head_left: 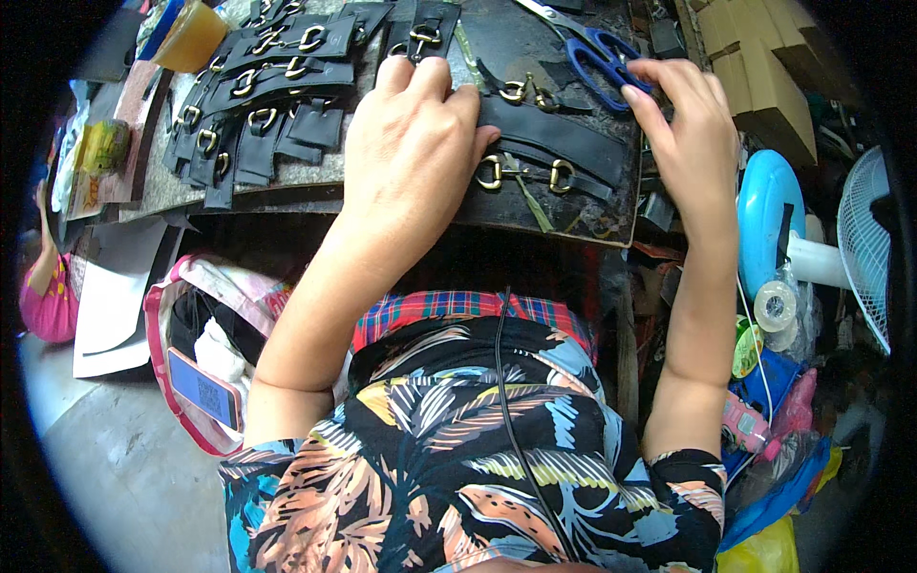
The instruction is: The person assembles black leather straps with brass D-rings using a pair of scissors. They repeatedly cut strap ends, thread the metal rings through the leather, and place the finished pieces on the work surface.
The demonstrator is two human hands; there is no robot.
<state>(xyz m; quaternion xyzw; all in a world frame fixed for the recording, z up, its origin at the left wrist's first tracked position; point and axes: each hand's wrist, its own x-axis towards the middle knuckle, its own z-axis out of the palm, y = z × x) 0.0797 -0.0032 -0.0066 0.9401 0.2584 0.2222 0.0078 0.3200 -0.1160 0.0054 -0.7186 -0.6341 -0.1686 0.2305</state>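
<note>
Item: black leather straps [564, 153], flat and matte, each carrying brass D-shaped buckles [490, 173], lying on a dark, scuffed mat [592, 222] at the worktop's near edge. Left hand [411, 143] is pressing flat on the straps, fingers spread, gripping nothing. Right hand [683, 124] is resting by the mat's right edge, fingertips touching the blue-handled scissors [597, 48]. Farther left, more buckled black straps [277, 86] are lying in overlapping rows.
</note>
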